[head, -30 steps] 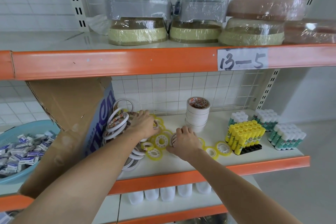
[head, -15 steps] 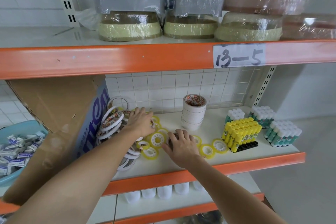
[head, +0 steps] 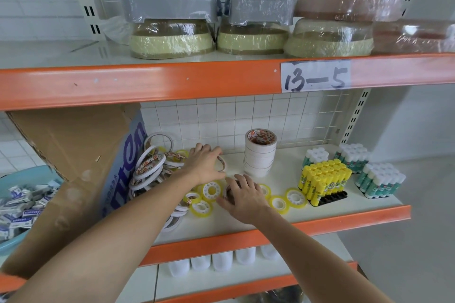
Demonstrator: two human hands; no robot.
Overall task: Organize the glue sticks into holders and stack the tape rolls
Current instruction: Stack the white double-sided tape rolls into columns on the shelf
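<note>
Glue sticks (head: 322,186) racked at right, one tape stack (head: 260,154) built mid-frame; left hand (head: 205,163) and right hand (head: 242,195) each grasp loose rolls (head: 278,203).

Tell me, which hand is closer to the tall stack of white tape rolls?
Right. The right hand lies just in front of the tall stack, slightly leftward; the left hand is further left, by the loose rolls.

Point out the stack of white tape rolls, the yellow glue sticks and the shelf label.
stack of white tape rolls (head: 260,155), head view, side of the stack.
yellow glue sticks (head: 323,181), head view, middle of the block.
shelf label (head: 316,76), head view, centre of the paper.
</note>
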